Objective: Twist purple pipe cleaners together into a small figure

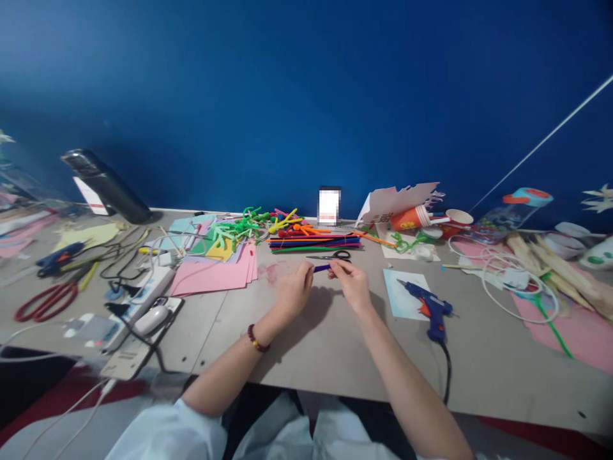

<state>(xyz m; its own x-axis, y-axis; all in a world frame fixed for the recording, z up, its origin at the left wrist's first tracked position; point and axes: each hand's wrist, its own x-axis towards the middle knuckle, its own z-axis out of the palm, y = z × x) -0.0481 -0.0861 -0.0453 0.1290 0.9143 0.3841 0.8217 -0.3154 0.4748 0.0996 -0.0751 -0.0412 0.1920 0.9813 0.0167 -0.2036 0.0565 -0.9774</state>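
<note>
A short length of purple pipe cleaner [322, 268] spans the gap between my two hands above the table. My left hand [297, 284] is closed on one end, and my right hand [348, 281] pinches the other between thumb and fingers. How much of it lies inside the fingers is hidden. Just beyond my hands are black-handled scissors [341, 255]. Behind those lies a bundle of long pipe cleaners [313, 243], mostly dark blue and purple, with orange and red bent pieces [306, 230] on top.
At right a blue glue gun [433, 308] rests on light-blue paper [395, 300], its cord running off the front edge. Pink paper sheets [215, 276] and green pipe-cleaner shapes [239, 225] lie at left, near a power strip [143, 297] and red-handled scissors [46, 301]. A dark bottle [110, 188] leans behind.
</note>
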